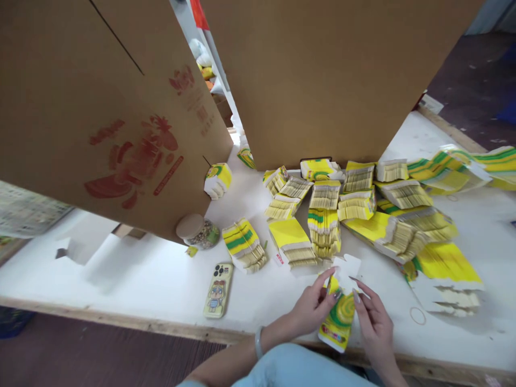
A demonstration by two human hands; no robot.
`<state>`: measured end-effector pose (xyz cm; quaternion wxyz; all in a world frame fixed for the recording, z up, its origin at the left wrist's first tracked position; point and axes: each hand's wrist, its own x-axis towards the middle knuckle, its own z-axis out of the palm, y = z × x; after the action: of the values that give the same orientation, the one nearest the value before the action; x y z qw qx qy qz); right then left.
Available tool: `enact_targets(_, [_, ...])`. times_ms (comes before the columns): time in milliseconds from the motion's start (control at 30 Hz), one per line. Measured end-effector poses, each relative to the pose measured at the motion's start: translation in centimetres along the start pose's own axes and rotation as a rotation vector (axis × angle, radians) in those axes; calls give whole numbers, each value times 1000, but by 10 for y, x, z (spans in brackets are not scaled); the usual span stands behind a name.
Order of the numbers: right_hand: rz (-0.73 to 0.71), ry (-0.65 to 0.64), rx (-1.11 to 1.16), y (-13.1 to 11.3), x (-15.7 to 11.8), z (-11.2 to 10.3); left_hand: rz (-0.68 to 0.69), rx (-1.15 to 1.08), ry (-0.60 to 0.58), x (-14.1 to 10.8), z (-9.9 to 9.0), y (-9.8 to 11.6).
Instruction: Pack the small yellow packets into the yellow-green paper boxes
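Note:
At the table's front edge, a yellow and green printed carton (342, 314) with white flaps is held between both hands. My left hand (315, 302) pinches its left side near the top, thumb and fingers closed on it. On the right side, my right hand (373, 314) has its thumb and index finger at the carton's upper edge. The white flaps stand up beyond the fingertips. Just behind the hands lie a yellow bundle of flat cartons (292, 236) and a taller stack (323, 231).
Large brown cardboard boxes stand at the left (133, 107) and at the back (322, 80). A phone (218, 290), a lidded jar (197, 232) and a rubber band (417, 316) lie on the white table (161, 285). Several more carton bundles (443, 271) spread to the right.

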<state>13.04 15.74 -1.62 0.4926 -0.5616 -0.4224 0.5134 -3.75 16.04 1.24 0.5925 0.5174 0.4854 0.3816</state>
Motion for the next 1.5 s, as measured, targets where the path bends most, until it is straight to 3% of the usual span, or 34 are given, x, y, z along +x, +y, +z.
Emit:
enact_targets(333, [-54,-3,-30,5,6,0,-33,-13,11,0,1,3])
enact_targets(667, [26,-81,-19,4,-1,-3,-44,-66,-9,-6,1,-2])
enact_targets(833, [40,-50,-28,3,0,-1,-37,-47,10,-5,2,1])
enact_targets(1133, [79,-93,-32,20,9,-12,-24,-54,9,-5,2,-3])
enact_targets(1500, [85,-88,-18,3,2,0,-15,-10,27,-7,-1,-4])
